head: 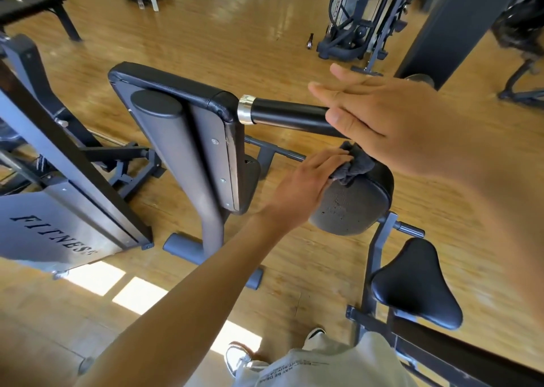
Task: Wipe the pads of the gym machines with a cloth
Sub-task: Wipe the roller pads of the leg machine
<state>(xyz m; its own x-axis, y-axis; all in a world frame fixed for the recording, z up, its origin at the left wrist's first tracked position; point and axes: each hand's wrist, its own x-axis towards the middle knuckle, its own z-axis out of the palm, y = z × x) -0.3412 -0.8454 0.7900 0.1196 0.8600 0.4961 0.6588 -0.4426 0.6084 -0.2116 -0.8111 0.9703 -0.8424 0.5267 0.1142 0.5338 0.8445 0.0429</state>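
Note:
A dark grey cloth (354,163) lies bunched on top of a rounded black pad (351,207) of a gym machine. My left hand (306,185) holds the cloth against the pad's upper edge, fingers curled over it. My right hand (379,114) hovers above with straight fingers spread, over the end of a black roller bar (287,113). Left of that bar stands a long black back pad (188,127) seen from its rear. A black saddle-shaped seat (418,286) sits lower right.
A grey frame panel marked FITNESS (56,236) stands at the left. Other machines (359,16) and a bench (32,7) stand across the wooden floor (212,33). A dark pillar (447,24) rises at the upper right. My shoes (238,357) are at the bottom.

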